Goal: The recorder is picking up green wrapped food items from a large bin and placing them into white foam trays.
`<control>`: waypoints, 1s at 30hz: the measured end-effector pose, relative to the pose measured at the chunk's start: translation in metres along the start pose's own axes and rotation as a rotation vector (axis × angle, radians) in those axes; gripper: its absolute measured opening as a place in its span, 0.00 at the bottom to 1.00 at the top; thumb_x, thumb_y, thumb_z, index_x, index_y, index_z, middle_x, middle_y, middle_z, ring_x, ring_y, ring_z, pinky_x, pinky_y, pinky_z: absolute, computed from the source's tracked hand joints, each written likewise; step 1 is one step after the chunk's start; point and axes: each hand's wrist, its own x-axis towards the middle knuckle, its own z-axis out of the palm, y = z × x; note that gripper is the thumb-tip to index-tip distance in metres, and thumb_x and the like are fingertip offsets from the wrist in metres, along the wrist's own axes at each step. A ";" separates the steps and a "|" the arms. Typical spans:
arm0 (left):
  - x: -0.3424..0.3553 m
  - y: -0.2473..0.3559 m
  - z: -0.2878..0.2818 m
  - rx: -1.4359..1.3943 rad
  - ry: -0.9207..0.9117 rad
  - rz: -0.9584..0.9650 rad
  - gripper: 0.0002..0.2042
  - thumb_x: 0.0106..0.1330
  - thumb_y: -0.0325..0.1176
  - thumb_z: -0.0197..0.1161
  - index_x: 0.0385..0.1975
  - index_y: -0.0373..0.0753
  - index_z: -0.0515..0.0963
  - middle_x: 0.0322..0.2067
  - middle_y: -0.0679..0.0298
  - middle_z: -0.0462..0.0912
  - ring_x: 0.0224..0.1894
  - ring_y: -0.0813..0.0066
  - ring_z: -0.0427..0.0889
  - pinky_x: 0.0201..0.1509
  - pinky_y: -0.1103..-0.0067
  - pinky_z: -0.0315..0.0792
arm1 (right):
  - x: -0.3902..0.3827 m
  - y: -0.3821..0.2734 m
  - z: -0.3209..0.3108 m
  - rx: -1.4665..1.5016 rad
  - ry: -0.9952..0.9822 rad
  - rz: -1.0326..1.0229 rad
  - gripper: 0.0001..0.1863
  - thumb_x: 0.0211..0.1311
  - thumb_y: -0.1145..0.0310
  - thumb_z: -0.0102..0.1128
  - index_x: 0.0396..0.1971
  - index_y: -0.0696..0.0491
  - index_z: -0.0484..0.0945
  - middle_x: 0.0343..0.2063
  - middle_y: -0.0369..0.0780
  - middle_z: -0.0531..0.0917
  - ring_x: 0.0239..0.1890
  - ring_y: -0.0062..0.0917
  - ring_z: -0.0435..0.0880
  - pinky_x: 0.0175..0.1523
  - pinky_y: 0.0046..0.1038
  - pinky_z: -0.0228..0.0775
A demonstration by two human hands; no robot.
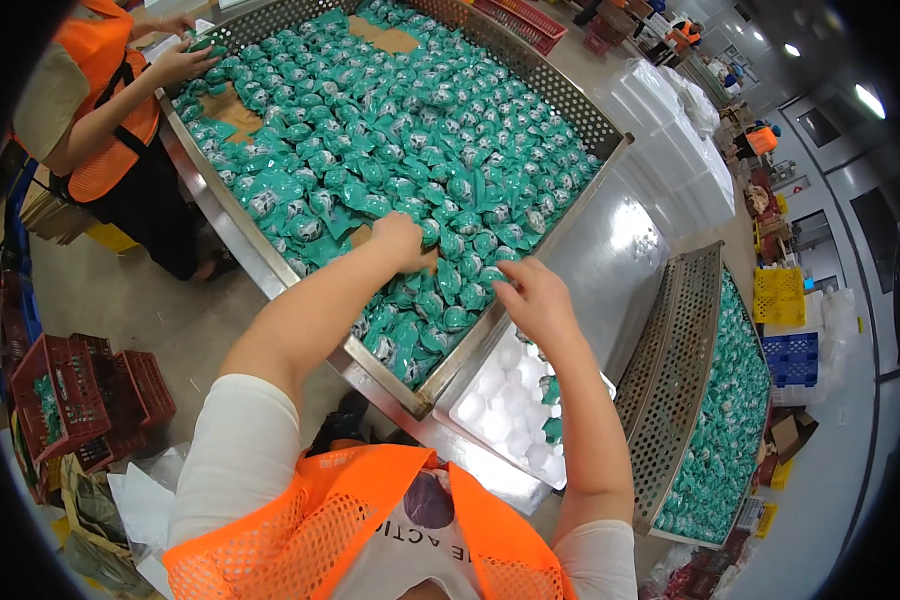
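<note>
View from the head camera, looking down. We see a large metal bin (580, 110) with perforated steel walls and a smooth rim, heaped with small rounded items sealed in glossy green wrappers (370, 130); patches of brown cardboard (232, 108) show through the heap. Our left hand (402, 240) lies palm down on the wrappers near the bin's near corner, fingers curled into the pile; whether they grip a packet we cannot tell, since the hand's back hides them. Our right hand (535, 298) hovers just above the bin's near wall, fingers loosely spread and bent, holding nothing that we can see. Below it, just outside the bin, sits a white foam tray (490, 395) moulded into round cups; a few green packets (552, 392) occupy cups along its right side, the rest stand bare, and our right forearm hides part of it. To the right, a second perforated bin (675, 360) holds more green packets, its far end bent by the lens. Stacks of white foam trays (670, 140) stand beyond a smooth steel surface (600, 260). At upper left, a co-worker's hand (182, 62) rests on the heap. Red plastic crates (75, 395) sit on the floor at left; one holds green packets, hard to make out
</note>
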 end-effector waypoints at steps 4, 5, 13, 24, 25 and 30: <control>0.006 -0.011 0.000 0.075 -0.130 -0.058 0.28 0.42 0.51 0.65 0.40 0.38 0.69 0.38 0.59 0.76 0.41 0.63 0.76 0.44 0.73 0.70 | 0.073 0.019 0.059 -0.144 -0.097 0.008 0.19 0.44 0.58 0.58 0.35 0.53 0.77 0.33 0.44 0.78 0.36 0.37 0.77 0.39 0.33 0.69; 0.008 -0.016 -0.001 0.043 -0.225 -0.077 0.28 0.42 0.48 0.65 0.41 0.39 0.69 0.38 0.58 0.76 0.42 0.63 0.76 0.44 0.73 0.70 | 0.090 0.018 0.075 -0.272 -0.236 0.121 0.22 0.43 0.53 0.58 0.35 0.53 0.77 0.34 0.44 0.78 0.37 0.37 0.77 0.40 0.32 0.69; 0.014 -0.030 -0.003 -0.145 -0.308 0.044 0.28 0.41 0.42 0.63 0.42 0.36 0.67 0.37 0.58 0.77 0.41 0.61 0.76 0.42 0.71 0.71 | 0.133 0.036 0.126 -0.572 -0.413 0.249 0.31 0.34 0.40 0.60 0.29 0.56 0.79 0.33 0.44 0.80 0.36 0.34 0.79 0.40 0.31 0.71; 0.003 -0.037 -0.033 -0.368 -0.138 -0.114 0.31 0.37 0.52 0.63 0.41 0.38 0.71 0.39 0.53 0.75 0.42 0.60 0.75 0.42 0.72 0.70 | 0.096 0.021 0.006 0.881 -0.495 0.402 0.24 0.45 0.67 0.59 0.47 0.50 0.68 0.31 0.31 0.75 0.32 0.17 0.72 0.33 0.22 0.66; 0.014 -0.049 -0.016 -0.501 -0.003 -0.124 0.29 0.41 0.49 0.62 0.43 0.39 0.69 0.35 0.56 0.76 0.37 0.61 0.76 0.36 0.73 0.71 | 0.088 0.016 -0.001 0.891 -0.486 0.406 0.24 0.45 0.67 0.59 0.47 0.50 0.68 0.31 0.31 0.75 0.32 0.17 0.72 0.33 0.22 0.66; 0.012 -0.038 -0.032 -1.602 -0.066 -0.123 0.13 0.52 0.41 0.55 0.35 0.44 0.69 0.25 0.70 0.73 0.22 0.82 0.70 0.19 0.84 0.62 | 0.047 0.027 -0.026 1.079 -0.319 0.390 0.27 0.48 0.68 0.57 0.51 0.50 0.64 0.34 0.33 0.75 0.34 0.16 0.72 0.35 0.19 0.64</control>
